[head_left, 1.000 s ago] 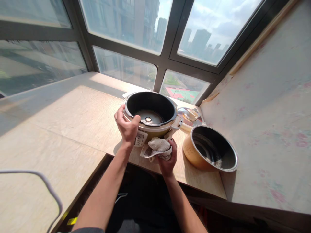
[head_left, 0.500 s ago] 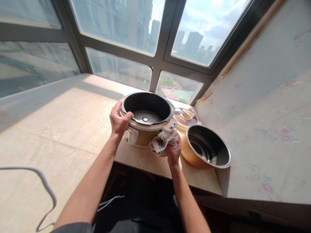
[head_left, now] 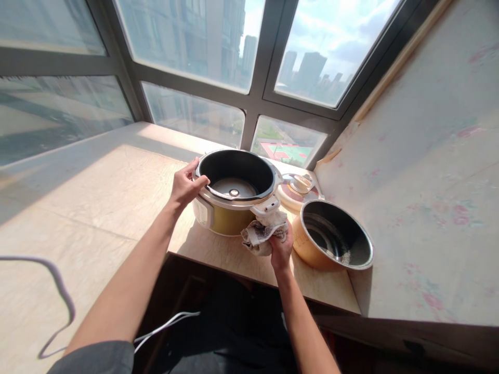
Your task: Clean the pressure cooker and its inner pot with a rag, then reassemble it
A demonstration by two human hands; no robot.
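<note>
A rice cooker body, gold-green with a white rim and a dark, hollow inside, stands on the wooden sill before me. My left hand grips its left rim, thumb over the edge. In my right hand is a crumpled whitish cloth, held against the front right side below the white handle. Just right of that hand rests the inner pot, orange outside and dark inside, tilted toward me. Behind it lies the round lid with a pale knob.
A grey power cord curves over the left surface. White cables hang below the sill's front edge. Windows with dark frames rise behind, and a flower-patterned wall bounds the right side.
The cooker body has turned, its control panel shifting left and away from the front. My left hand and forearm have moved slightly left; my right hand and the cloth sit slightly lower.
</note>
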